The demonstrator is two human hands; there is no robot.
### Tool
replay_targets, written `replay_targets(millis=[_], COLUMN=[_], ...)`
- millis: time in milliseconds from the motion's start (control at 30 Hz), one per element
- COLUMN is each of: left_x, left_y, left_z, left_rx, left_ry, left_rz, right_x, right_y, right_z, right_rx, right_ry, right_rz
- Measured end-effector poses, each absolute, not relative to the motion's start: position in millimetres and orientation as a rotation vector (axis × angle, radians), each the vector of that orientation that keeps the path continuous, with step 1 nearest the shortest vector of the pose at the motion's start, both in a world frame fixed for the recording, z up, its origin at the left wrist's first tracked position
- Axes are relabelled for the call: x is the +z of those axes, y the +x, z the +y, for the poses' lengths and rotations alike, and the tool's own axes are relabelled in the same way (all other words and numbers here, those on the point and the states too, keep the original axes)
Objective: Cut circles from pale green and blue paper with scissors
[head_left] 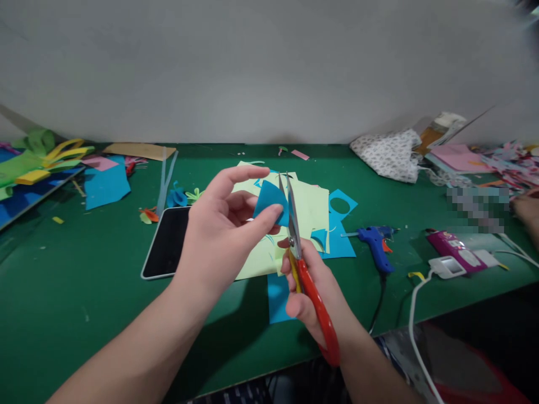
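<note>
Scissors [297, 252] up alongside the blue paper piece [269, 199] at the centre of our clock!
And we see the left hand [221, 221] pinching that piece between thumb and fingers, while the right hand [328, 286] is wrapped round the red handle [319, 312], blades [293, 214] a little apart at the paper's three o'clock edge; touching or not, we can't tell. Pale sheets [314, 205] lie below on the green table [101, 292], a blue glue gun [376, 247] sits at four o'clock, a dark-screened device [167, 241] at eight, and another blue sheet [278, 303] at six.
</note>
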State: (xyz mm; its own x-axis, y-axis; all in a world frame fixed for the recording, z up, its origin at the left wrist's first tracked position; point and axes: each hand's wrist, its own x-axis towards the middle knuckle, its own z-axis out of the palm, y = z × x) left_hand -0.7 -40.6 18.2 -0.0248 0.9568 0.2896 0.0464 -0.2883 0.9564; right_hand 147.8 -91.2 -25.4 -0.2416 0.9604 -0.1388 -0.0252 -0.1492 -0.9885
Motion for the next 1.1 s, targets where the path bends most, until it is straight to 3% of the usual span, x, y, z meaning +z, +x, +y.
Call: replay_targets(millis=[1100], left_x=[20.4], left_y=[-3.0], left_z=[-39.8], left_rx=[1.382], left_ry=[1.457], left_rz=[1.145], right_x=[-28.3], right_y=[149.9], right_z=[-94.3], right_rx=[1.575], right_ry=[-1.163], right_rz=[-1.222])
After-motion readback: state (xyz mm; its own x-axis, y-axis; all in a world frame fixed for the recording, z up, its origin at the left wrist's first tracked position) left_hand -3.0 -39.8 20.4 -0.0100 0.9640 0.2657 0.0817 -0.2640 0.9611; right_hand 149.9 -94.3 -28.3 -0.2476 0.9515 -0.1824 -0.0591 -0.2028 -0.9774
